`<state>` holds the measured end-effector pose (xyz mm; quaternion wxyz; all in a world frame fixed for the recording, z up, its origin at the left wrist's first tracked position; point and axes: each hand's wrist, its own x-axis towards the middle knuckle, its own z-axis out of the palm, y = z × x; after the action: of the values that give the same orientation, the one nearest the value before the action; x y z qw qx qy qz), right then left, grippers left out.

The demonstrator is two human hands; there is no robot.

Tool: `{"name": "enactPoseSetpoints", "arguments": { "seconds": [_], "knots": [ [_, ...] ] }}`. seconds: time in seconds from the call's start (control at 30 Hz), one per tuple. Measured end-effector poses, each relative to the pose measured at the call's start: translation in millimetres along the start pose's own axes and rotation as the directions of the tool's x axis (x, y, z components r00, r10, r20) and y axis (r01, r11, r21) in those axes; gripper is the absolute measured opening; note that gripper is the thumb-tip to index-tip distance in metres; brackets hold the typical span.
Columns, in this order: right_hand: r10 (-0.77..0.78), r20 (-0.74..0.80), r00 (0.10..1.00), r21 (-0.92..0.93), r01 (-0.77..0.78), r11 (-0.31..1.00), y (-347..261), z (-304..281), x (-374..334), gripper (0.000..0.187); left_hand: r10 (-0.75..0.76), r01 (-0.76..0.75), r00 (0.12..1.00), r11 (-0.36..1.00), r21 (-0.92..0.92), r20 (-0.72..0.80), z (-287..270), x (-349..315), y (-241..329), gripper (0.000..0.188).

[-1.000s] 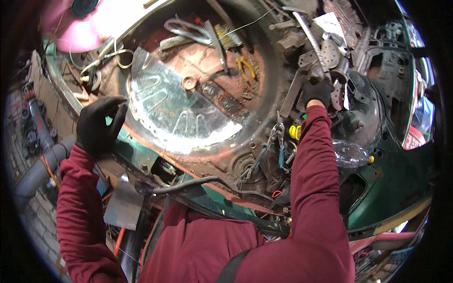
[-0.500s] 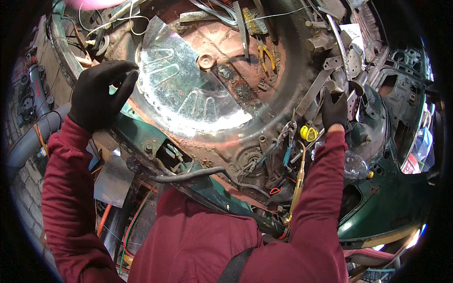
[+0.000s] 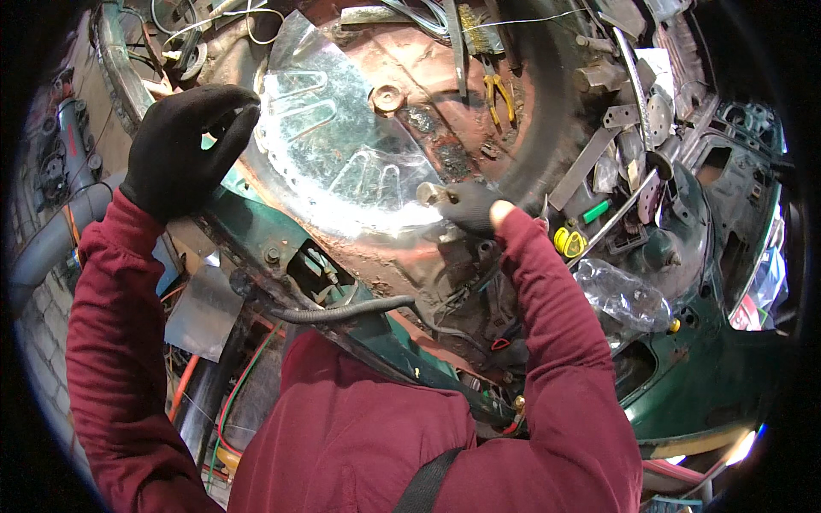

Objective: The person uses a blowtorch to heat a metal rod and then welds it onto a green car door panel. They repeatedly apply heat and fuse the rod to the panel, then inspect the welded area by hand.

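A shiny curved metal sheet with pressed ribs lies in the round, rust-red well of a car body. My left hand, in a black glove, is closed in a pinch beside the sheet's left edge. Whatever its fingertips hold, if anything, is too small to make out. My right hand, also gloved, is closed around a short metal cylinder over the sheet's lower right end. Most of that piece is hidden in the fingers.
Yellow-handled pliers and a wire brush lie in the well. To the right are metal strips, a yellow ring-shaped piece, a green stick and a clear plastic bottle. A grey corrugated hose crosses the near edge.
My right hand has moved left from the metal pieces to above the sheet, with the metal cylinder in it. My left hand stays pinched at the sheet's edge. The view has shifted slightly.
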<state>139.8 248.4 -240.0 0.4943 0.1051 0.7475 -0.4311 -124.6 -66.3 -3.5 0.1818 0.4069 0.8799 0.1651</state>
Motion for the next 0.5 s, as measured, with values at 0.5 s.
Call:
{"name": "enactPoseSetpoints", "arguments": {
  "seconds": [0.5],
  "knots": [
    [-0.207, -0.149, 0.967, 0.128, 0.227, 0.965, -39, 6, 26, 0.031, 0.045, -0.044, 0.998, 0.999, 0.007, -0.036, 2, -5, -12, 0.027]
  ]
}}
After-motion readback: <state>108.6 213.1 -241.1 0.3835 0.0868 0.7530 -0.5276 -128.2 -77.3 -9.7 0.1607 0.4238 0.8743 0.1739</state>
